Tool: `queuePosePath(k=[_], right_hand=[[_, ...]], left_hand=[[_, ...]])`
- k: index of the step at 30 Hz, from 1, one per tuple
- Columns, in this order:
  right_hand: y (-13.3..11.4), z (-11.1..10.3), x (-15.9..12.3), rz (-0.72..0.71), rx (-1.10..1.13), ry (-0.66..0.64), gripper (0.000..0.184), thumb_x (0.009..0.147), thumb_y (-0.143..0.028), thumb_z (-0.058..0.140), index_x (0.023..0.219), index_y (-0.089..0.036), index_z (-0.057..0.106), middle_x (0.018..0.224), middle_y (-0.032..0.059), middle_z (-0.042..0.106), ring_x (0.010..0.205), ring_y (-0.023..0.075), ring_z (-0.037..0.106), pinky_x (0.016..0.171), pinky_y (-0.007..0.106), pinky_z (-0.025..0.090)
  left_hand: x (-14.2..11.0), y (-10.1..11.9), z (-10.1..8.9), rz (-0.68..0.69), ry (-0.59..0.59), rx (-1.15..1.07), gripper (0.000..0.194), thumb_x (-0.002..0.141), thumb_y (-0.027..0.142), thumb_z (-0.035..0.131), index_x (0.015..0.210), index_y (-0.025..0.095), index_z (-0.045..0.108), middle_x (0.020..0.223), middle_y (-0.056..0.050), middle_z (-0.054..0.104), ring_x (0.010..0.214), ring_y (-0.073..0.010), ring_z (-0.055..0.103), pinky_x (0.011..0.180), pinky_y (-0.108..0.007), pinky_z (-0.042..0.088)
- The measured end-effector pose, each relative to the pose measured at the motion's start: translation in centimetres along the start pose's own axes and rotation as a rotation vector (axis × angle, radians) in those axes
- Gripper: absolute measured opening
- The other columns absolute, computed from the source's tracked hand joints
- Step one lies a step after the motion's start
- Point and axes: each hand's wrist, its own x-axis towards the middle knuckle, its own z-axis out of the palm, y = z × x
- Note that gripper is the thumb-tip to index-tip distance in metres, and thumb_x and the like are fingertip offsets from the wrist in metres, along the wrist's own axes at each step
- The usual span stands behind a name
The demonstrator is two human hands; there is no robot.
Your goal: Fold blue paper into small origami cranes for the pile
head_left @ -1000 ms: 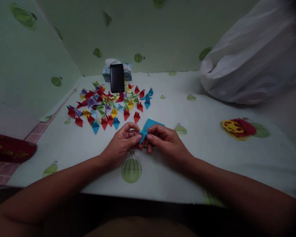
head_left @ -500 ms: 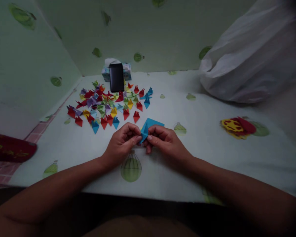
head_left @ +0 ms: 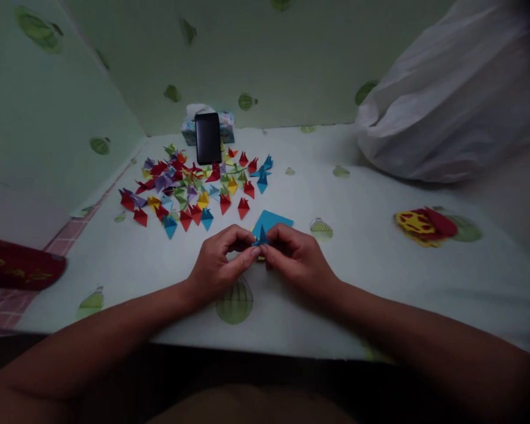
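Note:
A small folded piece of blue origami paper (head_left: 262,237) is pinched between both hands, its narrow point sticking upward. My left hand (head_left: 223,259) closes on its left side with thumb and forefinger. From the right, my right hand (head_left: 298,253) grips it the same way, the two thumbs almost touching. Flat on the table just behind the fingers lies a blue paper sheet (head_left: 271,219), partly covered by the hands. A bit of yellow shows under the fingertips, too small to name. Many folded paper pieces (head_left: 198,212) in red, blue, yellow, green and purple spread beyond my left hand.
A dark phone (head_left: 208,138) leans against a tissue box (head_left: 227,126) at the back. On the right bulges a large white plastic bag (head_left: 428,112). Red and yellow cut-out pieces (head_left: 424,225) lie below it. A dark red item with gold markings (head_left: 22,265) sits at the left edge.
The folded blue paper has been turned in my fingers, so its point now faces up and it looks smaller. Both hands have drawn closer together around it, uncovering more of the flat blue sheet.

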Motion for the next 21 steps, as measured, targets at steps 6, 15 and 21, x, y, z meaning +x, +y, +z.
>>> queuePosePath(k=[6,15,21], right_hand=[[0.22,0.26,0.1,0.113,0.213,-0.035,0.013,0.087,-0.027,0.063,0.082,-0.021,0.052,0.065,-0.0048,0.056,0.056,0.0112,0.058,0.057,0.029,0.047],[0.18,0.19,0.29,0.133,0.343,-0.056,0.009,0.088,-0.024,0.062,0.087,-0.021,0.054,0.066,-0.0048,0.06,0.057,0.0107,0.06,0.061,0.029,0.051],[0.44,0.17,0.33,0.173,0.454,-0.06,0.013,0.091,-0.03,0.063,0.088,-0.019,0.058,0.071,-0.003,0.064,0.057,0.0095,0.062,0.062,0.028,0.052]], left_hand=[[0.03,-0.04,-0.06,-0.034,0.027,-0.017,0.008,0.085,0.023,0.067,0.081,0.017,0.064,0.076,-0.002,0.064,0.068,-0.0125,0.06,0.064,-0.026,0.05],[0.07,0.15,0.01,-0.139,0.04,-0.129,0.012,0.082,0.025,0.07,0.082,0.017,0.061,0.074,-0.001,0.064,0.067,-0.0124,0.06,0.062,-0.025,0.05],[0.19,0.09,-0.03,-0.174,0.052,-0.259,0.018,0.08,0.023,0.074,0.091,0.017,0.061,0.077,0.0,0.064,0.069,-0.0117,0.062,0.065,-0.023,0.052]])
